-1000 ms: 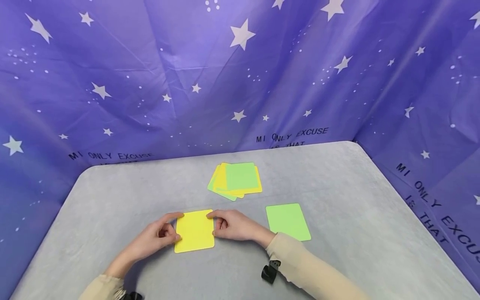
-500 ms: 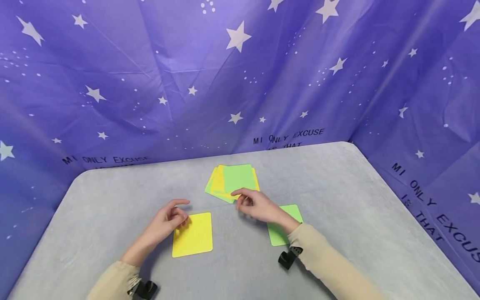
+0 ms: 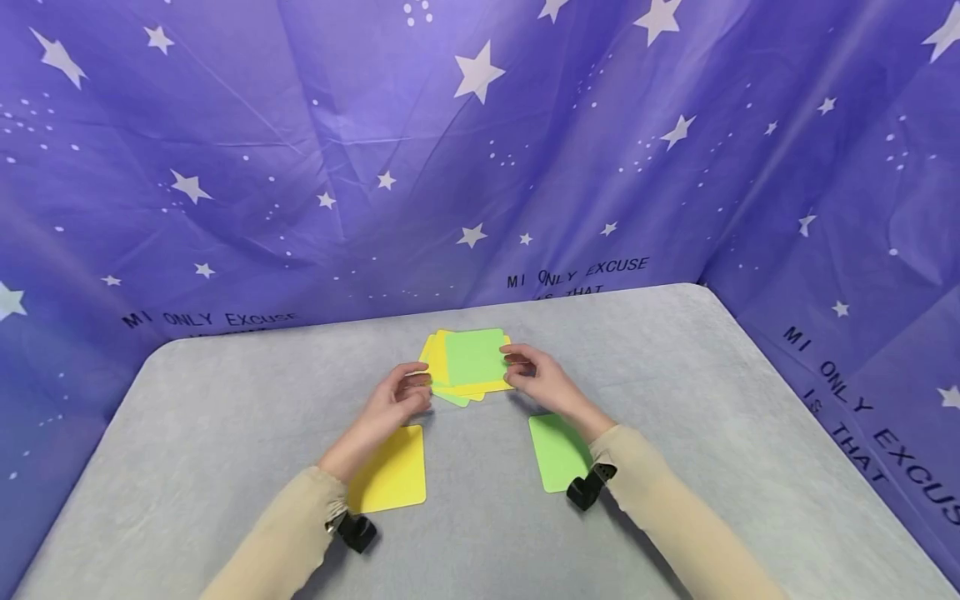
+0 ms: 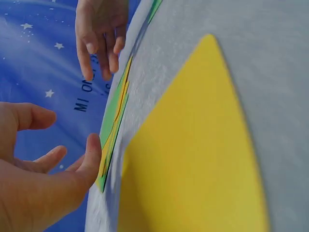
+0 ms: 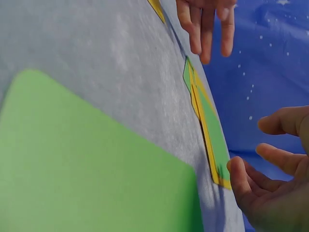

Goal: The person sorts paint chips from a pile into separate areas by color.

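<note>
A loose, fanned pile of square green and yellow cards (image 3: 476, 358) lies toward the back of the table, with a green card on top. My left hand (image 3: 397, 397) is at the pile's left side, fingers bent loosely and apart. On the opposite side, my right hand (image 3: 546, 382) hovers by the pile's right edge. Both wrist views show gaps between thumb and fingers, with nothing held. A single yellow card (image 3: 401, 479) lies under my left forearm, partly hidden by it. Under my right wrist lies a single green card (image 3: 555, 458), its right part covered.
A grey cloth-like surface covers the table (image 3: 480, 542). Purple curtain (image 3: 375, 125) with white stars and printed lettering hangs behind and around it. A black wrist device (image 3: 357, 533) sits on the left sleeve, another black device (image 3: 585, 492) on the right.
Both hands have left the yellow card, which stays flat on the table. They have moved back and to the right, to either side of the pile.
</note>
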A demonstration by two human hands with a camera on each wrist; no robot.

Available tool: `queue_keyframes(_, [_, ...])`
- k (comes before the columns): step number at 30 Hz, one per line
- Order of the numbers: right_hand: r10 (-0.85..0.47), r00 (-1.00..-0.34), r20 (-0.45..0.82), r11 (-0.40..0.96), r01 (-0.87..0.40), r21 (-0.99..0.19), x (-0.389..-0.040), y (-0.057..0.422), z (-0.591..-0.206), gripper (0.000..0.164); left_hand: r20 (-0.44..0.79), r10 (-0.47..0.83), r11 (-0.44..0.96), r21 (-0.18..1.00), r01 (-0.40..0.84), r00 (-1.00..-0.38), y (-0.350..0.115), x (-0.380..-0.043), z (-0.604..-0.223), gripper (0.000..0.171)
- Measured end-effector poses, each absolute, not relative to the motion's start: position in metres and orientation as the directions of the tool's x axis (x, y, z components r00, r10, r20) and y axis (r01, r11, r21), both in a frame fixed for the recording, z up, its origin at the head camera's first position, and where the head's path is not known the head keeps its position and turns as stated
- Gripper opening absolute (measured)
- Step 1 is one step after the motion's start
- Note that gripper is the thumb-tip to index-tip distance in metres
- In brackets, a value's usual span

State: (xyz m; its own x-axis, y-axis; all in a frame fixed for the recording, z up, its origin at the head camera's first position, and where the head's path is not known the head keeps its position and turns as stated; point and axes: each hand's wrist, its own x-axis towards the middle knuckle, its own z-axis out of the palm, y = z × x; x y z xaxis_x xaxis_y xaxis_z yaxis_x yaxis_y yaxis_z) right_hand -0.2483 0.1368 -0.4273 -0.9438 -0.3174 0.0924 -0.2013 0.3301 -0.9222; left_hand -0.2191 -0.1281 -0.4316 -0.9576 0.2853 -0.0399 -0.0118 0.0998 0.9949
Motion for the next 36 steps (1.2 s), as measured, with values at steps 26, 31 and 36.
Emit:
queue_keyframes(26, [-0.234, -0.966, -0.114, -0.023, 0.123, -0.992, -0.26, 0.142, -0.433, 0.058, -0.152, 0.261, -0.293, 0.928, -0.228, -0.953, -0.094, -0.248, -0.428, 0.05])
queue_keyframes(31, [-0.191, -0.975, -0.113, -0.036, 0.122, -0.992, -0.258, 0.139, -0.431, 0.054, -0.137, 0.255, -0.272, 0.94, -0.207, -0.957, -0.092, -0.248, -0.431, 0.051])
queue_keyframes(36, [-0.15, -0.984, -0.101, -0.021, 0.106, -0.994, -0.252, 0.141, -0.431, 0.05, -0.108, 0.273, -0.219, 0.961, -0.171, -0.956, -0.092, -0.242, -0.434, 0.051])
